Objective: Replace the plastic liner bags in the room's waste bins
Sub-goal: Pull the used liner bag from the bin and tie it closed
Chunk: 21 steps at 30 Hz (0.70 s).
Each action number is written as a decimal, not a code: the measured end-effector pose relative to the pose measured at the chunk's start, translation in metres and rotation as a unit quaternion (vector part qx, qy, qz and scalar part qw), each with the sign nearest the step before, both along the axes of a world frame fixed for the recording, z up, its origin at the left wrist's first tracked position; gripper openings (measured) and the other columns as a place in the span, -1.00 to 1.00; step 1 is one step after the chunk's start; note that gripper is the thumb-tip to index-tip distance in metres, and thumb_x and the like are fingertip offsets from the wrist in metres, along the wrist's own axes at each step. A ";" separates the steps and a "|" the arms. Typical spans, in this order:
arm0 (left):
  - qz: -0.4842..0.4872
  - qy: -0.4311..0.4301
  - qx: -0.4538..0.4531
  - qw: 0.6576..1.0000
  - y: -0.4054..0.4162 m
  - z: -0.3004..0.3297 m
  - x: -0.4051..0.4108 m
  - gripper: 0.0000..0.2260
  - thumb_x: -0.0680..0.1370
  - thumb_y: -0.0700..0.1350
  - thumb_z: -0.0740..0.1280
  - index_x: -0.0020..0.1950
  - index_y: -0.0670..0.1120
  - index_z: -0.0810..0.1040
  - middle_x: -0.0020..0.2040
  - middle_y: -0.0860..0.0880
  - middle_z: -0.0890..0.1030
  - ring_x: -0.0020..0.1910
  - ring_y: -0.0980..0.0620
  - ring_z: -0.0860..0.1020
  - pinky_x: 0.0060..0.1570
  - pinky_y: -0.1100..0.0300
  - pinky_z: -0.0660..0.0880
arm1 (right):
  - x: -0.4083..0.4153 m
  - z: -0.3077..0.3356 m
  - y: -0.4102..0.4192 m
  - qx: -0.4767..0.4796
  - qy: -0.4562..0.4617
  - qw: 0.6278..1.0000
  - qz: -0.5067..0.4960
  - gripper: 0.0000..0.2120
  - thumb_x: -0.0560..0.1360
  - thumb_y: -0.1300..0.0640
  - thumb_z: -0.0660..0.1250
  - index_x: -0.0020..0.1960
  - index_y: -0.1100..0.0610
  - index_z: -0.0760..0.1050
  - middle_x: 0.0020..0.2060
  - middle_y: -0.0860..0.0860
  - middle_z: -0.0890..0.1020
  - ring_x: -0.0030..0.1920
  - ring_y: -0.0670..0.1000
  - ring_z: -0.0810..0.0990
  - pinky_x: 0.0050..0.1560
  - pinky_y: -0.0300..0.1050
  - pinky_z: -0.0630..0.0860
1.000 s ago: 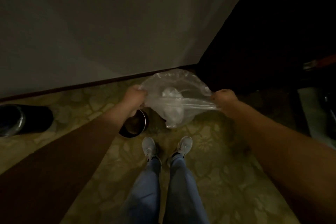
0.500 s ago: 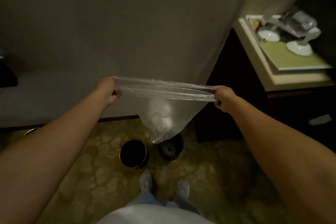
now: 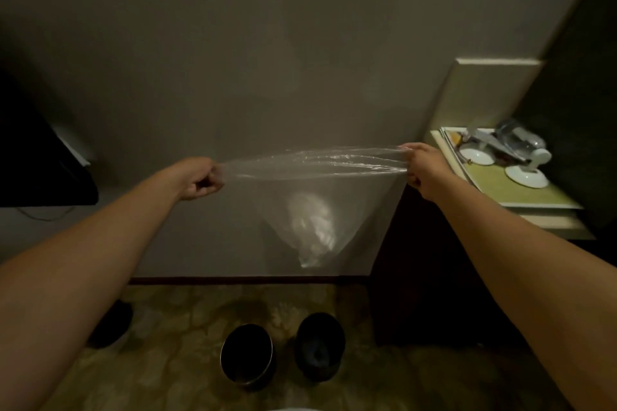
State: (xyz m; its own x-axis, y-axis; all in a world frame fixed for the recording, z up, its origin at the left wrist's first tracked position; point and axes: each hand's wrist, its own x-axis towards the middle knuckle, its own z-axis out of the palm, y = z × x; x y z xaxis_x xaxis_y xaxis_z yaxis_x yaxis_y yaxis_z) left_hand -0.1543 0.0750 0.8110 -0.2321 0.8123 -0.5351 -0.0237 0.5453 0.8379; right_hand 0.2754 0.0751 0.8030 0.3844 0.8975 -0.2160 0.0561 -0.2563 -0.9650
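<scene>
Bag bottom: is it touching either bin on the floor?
Apart. The head view shows the bag stretched between left hand and right hand, its tip hanging against the wall well above both bins.

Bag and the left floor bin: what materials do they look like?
Bag: thin clear plastic film; see-through, with glossy stretch wrinkles along the edge pulled taut between the left hand and right hand.
Left bin: probably metal, dark with a shiny rim; in this dim light it could be glossy plastic.
</scene>
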 end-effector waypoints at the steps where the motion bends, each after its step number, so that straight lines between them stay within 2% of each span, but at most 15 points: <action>1: -0.014 0.024 -0.014 1.000 0.001 0.006 -0.002 -0.69 0.64 -0.36 0.06 -0.23 -0.10 0.39 -0.54 0.00 0.40 -0.70 0.22 0.34 -0.54 0.36 0.49 | -0.001 0.008 0.004 0.010 -0.034 0.999 0.004 -0.86 0.52 0.18 0.29 -0.09 0.07 0.63 -0.38 0.07 0.50 -0.53 -0.02 0.32 -0.54 -0.28 0.21; 3: -0.023 0.041 -0.020 0.999 0.006 0.019 -0.007 -0.71 0.64 -0.34 0.08 -0.24 -0.11 0.39 -0.46 -0.03 0.35 -0.71 0.22 0.34 -0.57 0.33 0.52 | -0.002 0.026 0.011 0.031 -0.110 0.993 0.023 -0.86 0.53 0.16 0.30 -0.08 0.10 0.63 -0.40 0.08 0.51 -0.53 0.00 0.36 -0.55 -0.27 0.24; 4: -0.019 0.028 -0.014 0.999 0.011 0.026 -0.009 -0.71 0.63 -0.34 0.09 -0.25 -0.10 0.38 -0.50 -0.01 0.34 -0.71 0.22 0.32 -0.57 0.33 0.51 | -0.002 0.033 0.014 0.038 -0.144 0.988 0.034 -0.85 0.54 0.14 0.30 -0.08 0.12 0.64 -0.41 0.08 0.51 -0.52 0.01 0.37 -0.55 -0.25 0.26; 6: -0.013 -0.056 0.004 0.998 0.020 0.038 -0.013 -0.69 0.61 -0.36 0.07 -0.28 -0.09 0.34 -0.59 0.04 0.30 -0.71 0.21 0.26 -0.55 0.38 0.46 | -0.003 0.042 0.020 0.043 -0.195 0.979 0.048 -0.82 0.53 0.09 0.30 -0.13 0.15 0.62 -0.45 0.06 0.49 -0.51 0.03 0.39 -0.53 -0.21 0.29; 9: 0.014 -0.199 0.030 0.979 0.026 0.056 -0.018 -0.72 0.55 -0.42 0.07 -0.27 -0.13 0.37 -0.56 0.04 0.29 -0.65 0.20 0.23 -0.57 0.47 0.32 | -0.003 0.049 0.029 0.036 -0.208 0.976 0.044 -0.81 0.51 0.07 0.34 -0.18 0.17 0.61 -0.50 0.04 0.44 -0.51 0.03 0.37 -0.49 -0.18 0.31; 11: 0.019 -0.203 0.044 0.978 0.028 0.062 -0.022 -0.70 0.49 -0.45 0.08 -0.32 -0.16 0.43 -0.56 0.04 0.32 -0.64 0.20 0.22 -0.55 0.48 0.30 | -0.003 0.053 0.034 0.042 -0.189 0.980 0.041 -0.85 0.52 0.12 0.35 -0.14 0.17 0.63 -0.49 0.05 0.44 -0.52 0.02 0.35 -0.50 -0.22 0.29; 13: 0.014 -0.175 0.046 0.983 0.031 0.061 -0.025 -0.64 0.53 -0.44 0.07 -0.36 -0.16 0.48 -0.57 0.04 0.35 -0.66 0.20 0.23 -0.55 0.48 0.31 | -0.005 0.058 0.038 0.044 -0.179 0.982 0.046 -0.88 0.53 0.17 0.34 -0.13 0.15 0.63 -0.47 0.08 0.44 -0.54 0.01 0.33 -0.53 -0.28 0.25; 14: 0.007 -0.136 0.046 0.990 0.034 0.059 -0.027 -0.65 0.56 -0.42 0.07 -0.32 -0.15 0.48 -0.57 0.05 0.36 -0.67 0.22 0.25 -0.55 0.47 0.32 | -0.006 0.060 0.040 0.043 -0.179 0.982 0.047 -0.89 0.53 0.17 0.35 -0.13 0.13 0.63 -0.47 0.08 0.44 -0.55 0.00 0.32 -0.54 -0.30 0.24; 17: -0.027 0.061 0.066 0.996 0.043 0.054 -0.029 -0.78 0.58 -0.38 0.14 -0.16 -0.16 0.49 -0.53 -0.03 0.36 -0.69 0.15 0.32 -0.58 0.37 0.36 | -0.010 0.066 0.046 0.037 -0.182 0.981 0.062 -0.91 0.53 0.13 0.36 -0.09 0.11 0.63 -0.48 0.05 0.43 -0.57 -0.03 0.30 -0.56 -0.33 0.20; 18: -0.026 0.098 0.072 0.992 0.048 0.053 -0.031 -0.81 0.58 -0.38 0.16 -0.12 -0.19 0.52 -0.48 -0.08 0.37 -0.68 0.12 0.34 -0.59 0.36 0.39 | -0.012 0.068 0.047 0.027 -0.184 0.980 0.073 -0.91 0.54 0.12 0.36 -0.08 0.11 0.62 -0.48 0.05 0.41 -0.58 -0.04 0.28 -0.57 -0.34 0.19; 21: -0.034 0.121 0.048 0.991 0.055 0.059 -0.032 -0.80 0.62 -0.33 0.17 -0.06 -0.18 0.57 -0.39 -0.08 0.37 -0.53 0.10 0.36 -0.61 0.30 0.48 | -0.015 0.071 0.052 -0.027 -0.215 0.973 0.083 -0.90 0.55 0.16 0.32 -0.08 0.14 0.61 -0.50 0.06 0.37 -0.58 -0.03 0.23 -0.57 -0.35 0.17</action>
